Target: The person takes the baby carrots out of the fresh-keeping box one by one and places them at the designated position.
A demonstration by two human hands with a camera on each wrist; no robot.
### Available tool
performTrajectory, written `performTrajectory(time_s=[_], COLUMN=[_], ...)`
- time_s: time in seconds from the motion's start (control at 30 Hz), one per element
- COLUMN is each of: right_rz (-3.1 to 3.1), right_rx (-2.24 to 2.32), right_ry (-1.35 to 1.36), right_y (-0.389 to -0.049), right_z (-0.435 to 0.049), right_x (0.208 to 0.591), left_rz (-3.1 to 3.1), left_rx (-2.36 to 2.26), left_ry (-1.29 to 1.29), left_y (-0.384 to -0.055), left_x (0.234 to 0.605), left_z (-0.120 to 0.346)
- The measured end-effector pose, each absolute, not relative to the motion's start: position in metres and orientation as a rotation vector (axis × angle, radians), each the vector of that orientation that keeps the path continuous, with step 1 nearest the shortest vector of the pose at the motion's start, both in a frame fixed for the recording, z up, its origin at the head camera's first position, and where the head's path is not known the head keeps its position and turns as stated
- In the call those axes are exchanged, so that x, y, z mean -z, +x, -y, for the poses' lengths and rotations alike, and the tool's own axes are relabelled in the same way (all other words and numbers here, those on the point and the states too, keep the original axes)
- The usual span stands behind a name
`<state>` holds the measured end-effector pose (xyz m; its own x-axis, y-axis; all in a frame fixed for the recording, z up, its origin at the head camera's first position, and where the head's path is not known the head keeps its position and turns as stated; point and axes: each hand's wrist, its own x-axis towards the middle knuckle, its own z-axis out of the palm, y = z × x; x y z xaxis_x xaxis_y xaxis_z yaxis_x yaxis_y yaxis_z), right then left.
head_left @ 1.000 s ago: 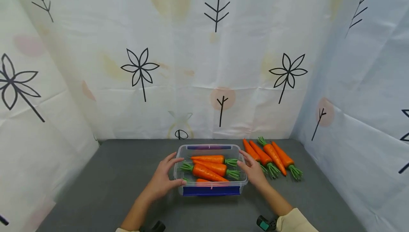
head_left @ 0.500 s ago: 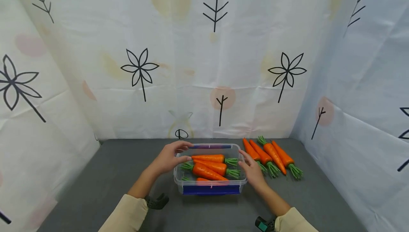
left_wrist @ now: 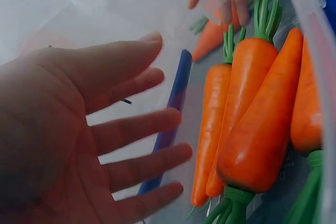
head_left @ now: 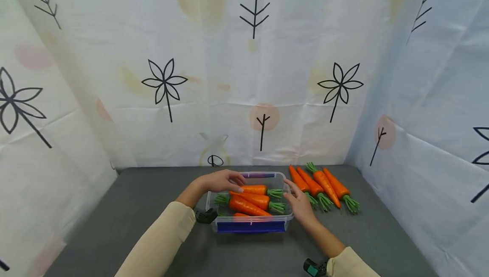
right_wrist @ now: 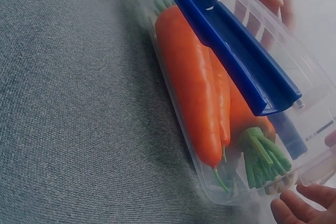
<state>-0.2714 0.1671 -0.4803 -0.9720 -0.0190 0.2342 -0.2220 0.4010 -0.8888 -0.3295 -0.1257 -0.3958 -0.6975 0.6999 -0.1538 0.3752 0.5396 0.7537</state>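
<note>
A clear plastic food container (head_left: 252, 218) with blue side clips stands on the grey table and holds several carrots (head_left: 248, 205) with green tops. My left hand (head_left: 223, 181) hangs over its back left part, fingers extended and spread in the left wrist view, with nothing in them. Those fingertips lie close beside an orange carrot (left_wrist: 212, 124). At the container's right end my right hand (head_left: 300, 205) holds the rim, thumb over it and fingers along the outside. The right wrist view catches only a few of that hand's fingers (right_wrist: 296, 208), by the container's corner.
Several more carrots (head_left: 318, 185) lie on the dark grey table (head_left: 153, 196), just right of my right hand. A white cloth (head_left: 214, 77) printed with leaves and flowers hangs behind and along both sides.
My left hand has left the container's left rim and moved up and right, over its back left part. The right hand stays at the right end. Container and carrots have kept their places.
</note>
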Motion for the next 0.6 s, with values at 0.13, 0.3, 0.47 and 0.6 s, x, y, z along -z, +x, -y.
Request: performTrajectory(time_s=[0.13, 0.3, 0.47, 0.6], right_rz=[2.463, 2.463, 2.473, 2.471], right_rx=[-1.6, -1.581, -1.562, -1.568], right_ry=[0.207, 0.19, 0.179, 0.169], right_y=[-0.273, -0.273, -0.273, -0.272], right_z=[-0.166, -0.166, -0.165, -0.165], right_x=[0.482, 0.484, 0.483, 0.482], left_rz=[-2.314, -2.303, -2.339, -2.323], left_rx=[-0.91, -0.795, -0.681, -0.632], left_ry=[0.758, 0.628, 0.518, 0.441], left_y=[-0.339, -0.344, -0.345, -0.345], left_x=[0.399, 0.402, 0.403, 0.403], left_z=[0.119, 0.114, 0.109, 0.104])
